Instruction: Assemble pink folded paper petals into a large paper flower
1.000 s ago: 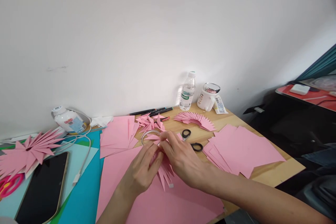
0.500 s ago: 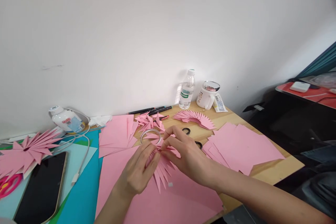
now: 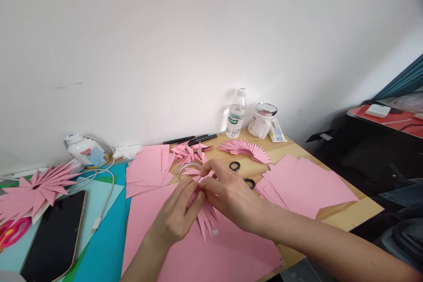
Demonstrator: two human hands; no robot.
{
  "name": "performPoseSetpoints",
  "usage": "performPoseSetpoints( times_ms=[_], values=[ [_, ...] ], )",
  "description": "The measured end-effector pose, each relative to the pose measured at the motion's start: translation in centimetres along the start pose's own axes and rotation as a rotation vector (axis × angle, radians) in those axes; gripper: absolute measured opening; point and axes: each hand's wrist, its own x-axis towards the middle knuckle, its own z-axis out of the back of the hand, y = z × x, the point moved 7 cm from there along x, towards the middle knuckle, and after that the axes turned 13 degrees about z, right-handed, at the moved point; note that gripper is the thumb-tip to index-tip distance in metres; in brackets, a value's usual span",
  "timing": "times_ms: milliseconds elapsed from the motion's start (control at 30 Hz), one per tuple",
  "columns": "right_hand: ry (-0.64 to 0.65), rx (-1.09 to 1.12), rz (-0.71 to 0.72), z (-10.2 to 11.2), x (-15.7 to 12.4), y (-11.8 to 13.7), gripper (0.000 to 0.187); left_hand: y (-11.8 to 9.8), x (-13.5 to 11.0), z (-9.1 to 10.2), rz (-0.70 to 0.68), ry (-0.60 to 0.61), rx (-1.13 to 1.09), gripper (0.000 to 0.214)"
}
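Three containers stand or lean along the wall: one clear bottle point(image 3: 235, 116) with clear liquid in it and its white cap on, one white mug point(image 3: 259, 125) whose shiny lid hides the inside, and one tilted white jar point(image 3: 87, 152), capped, its contents out of sight. The piece in work, a folded pink fan point(image 3: 206, 221), is between the two hands at the middle of the table point(image 3: 363, 209), above one large pink sheet point(image 3: 231, 255). The left hand point(image 3: 178, 211) is narrowed, thumb and fingers pinching the fan's upper part; the right hand point(image 3: 233, 191) has its fingertips drawn together on that same part, just beside the left. Two more folded pieces lie apart: one curved pink fan point(image 3: 244, 149) in front of the bottle and mug, and one pink pinwheel point(image 3: 36, 187) at far left. Small pink points point(image 3: 187, 153) sit in a cluster too crowded to count, with at least three pens point(image 3: 180, 139) behind them and one pale ring point(image 3: 179, 172) in front. Two scissors show, one with black handles point(image 3: 234, 166), one pink pair point(image 3: 18, 234) beside a single phone point(image 3: 54, 238). Two piles of pink paper, a left pile point(image 3: 145, 165) and a right pile point(image 3: 310, 185), flank the hands.
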Motion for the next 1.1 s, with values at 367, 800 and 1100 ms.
performPoseSetpoints(
  times_ms=[367,800,1100],
  values=[
    [0.242,-0.167,0.150,-0.1,1.1,1.2,0.022,0.0,0.4,-0.1,0.031,0.016,-0.083,0.028],
    [0.228,-0.321,0.169,-1.3,0.5,1.5,0.024,-0.3,0.0,0.1,-0.084,-0.035,0.005,0.031],
    [0.213,-0.146,0.077,-0.7,0.1,0.5,0.021,-0.5,0.2,0.2,-0.066,-0.024,-0.028,0.033]
  ],
)
